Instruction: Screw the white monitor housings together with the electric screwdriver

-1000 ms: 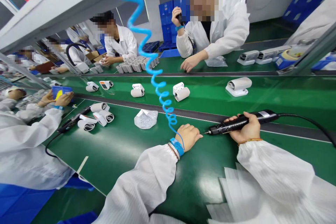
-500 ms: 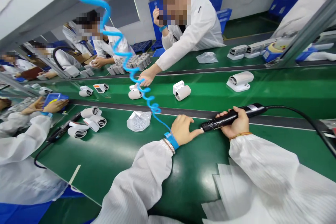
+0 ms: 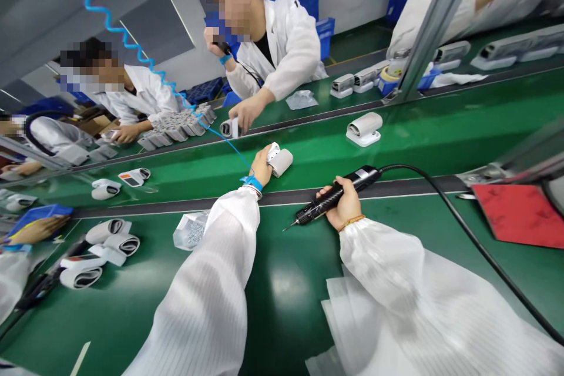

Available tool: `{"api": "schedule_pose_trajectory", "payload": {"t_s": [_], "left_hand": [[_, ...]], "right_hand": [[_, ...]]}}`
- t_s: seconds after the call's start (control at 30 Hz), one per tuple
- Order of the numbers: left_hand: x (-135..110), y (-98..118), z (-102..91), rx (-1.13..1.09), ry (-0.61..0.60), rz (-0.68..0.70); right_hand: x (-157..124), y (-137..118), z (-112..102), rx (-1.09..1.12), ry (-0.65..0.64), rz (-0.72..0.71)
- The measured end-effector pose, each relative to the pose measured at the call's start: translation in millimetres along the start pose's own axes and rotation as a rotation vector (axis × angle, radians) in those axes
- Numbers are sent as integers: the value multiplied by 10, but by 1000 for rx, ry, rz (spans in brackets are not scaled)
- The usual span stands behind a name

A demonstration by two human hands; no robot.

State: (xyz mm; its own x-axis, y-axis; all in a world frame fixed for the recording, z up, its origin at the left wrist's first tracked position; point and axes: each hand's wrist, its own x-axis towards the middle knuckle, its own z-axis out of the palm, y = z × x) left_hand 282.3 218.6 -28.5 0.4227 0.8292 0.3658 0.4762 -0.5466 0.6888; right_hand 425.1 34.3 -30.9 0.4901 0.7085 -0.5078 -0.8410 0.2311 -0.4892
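My left hand (image 3: pixel 261 165) reaches out over the green conveyor belt (image 3: pixel 396 141) and closes on a white device with a rolled grey cuff (image 3: pixel 280 161). A blue wrist strap (image 3: pixel 251 181) with a coiled blue cord (image 3: pixel 132 41) is on that wrist. My right hand (image 3: pixel 343 202) grips a black electric screwdriver (image 3: pixel 335 194), tip pointing left above the green table (image 3: pixel 282 282); its black cable (image 3: pixel 462 229) trails off to the right.
A clear bag of screws (image 3: pixel 189 230) and three cuffed devices (image 3: pixel 106 244) lie at the left. Another device (image 3: pixel 363 127) rides the belt. A red pad (image 3: pixel 520 211) sits at the right. White foam sheets (image 3: pixel 339 305) lie near me. Workers opposite handle devices.
My left hand left the screwdriver tip and stretched forward onto the belt, taking hold of the white device. The right hand kept the screwdriver. The person opposite lifted a device off the belt.
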Motion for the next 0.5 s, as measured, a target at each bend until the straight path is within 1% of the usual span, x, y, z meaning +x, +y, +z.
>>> {"api": "schedule_pose_trajectory", "payload": {"t_s": [0.07,0.13,0.17,0.23,0.3,0.33,0.4,0.43,0.5], "left_hand": [[43,59,95,-231,46,-129],[52,130,168,-471,136,-299],[42,166,188,-561,175,-363],[-31,229,176,-660,205,-413],[-204,263,82,-722,193,-417],[-333,265,5,-762,186,-415],[-669,239,-188,-796,153,-369],[-864,217,-292,-730,114,-302],[-1275,173,-476,-372,18,-93]], "right_hand": [[10,12,-9,-2,-3,1],[18,16,-15,-8,-6,3],[22,17,-17,-11,-10,4],[34,16,-21,-15,-23,6],[47,15,-25,-15,-38,10],[53,13,-26,-14,-43,11],[59,7,-26,-11,-48,16],[59,1,-25,-11,-46,18],[54,-15,-18,-15,-40,27]]}}
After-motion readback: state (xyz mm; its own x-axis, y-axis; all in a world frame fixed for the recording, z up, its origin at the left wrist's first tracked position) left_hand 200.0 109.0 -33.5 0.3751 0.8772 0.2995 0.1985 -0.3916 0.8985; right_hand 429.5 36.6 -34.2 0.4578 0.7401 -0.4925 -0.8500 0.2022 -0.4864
